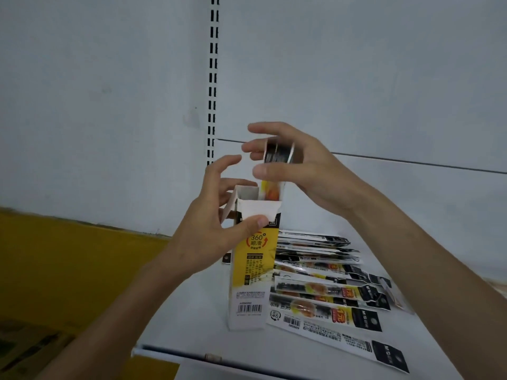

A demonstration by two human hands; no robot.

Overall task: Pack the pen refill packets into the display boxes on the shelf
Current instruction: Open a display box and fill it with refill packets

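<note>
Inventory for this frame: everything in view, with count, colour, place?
shelf: one, white, centre to lower right.
back panel: one, pale grey, behind shelf.
slotted upright: one, white with black slots, on back panel.
yellow surface: one, lower left.
display box: one, yellow, white, black; upright on shelf, top flaps open.
held packets: small bunch, black and yellow; lower ends in the box's open top.
loose packets: overlapping fan, too overlapped to count; black, white, yellow; on shelf right of box.
left hand: grips box top, thumb on front flap.
right hand: pinches held packets above box.
</note>
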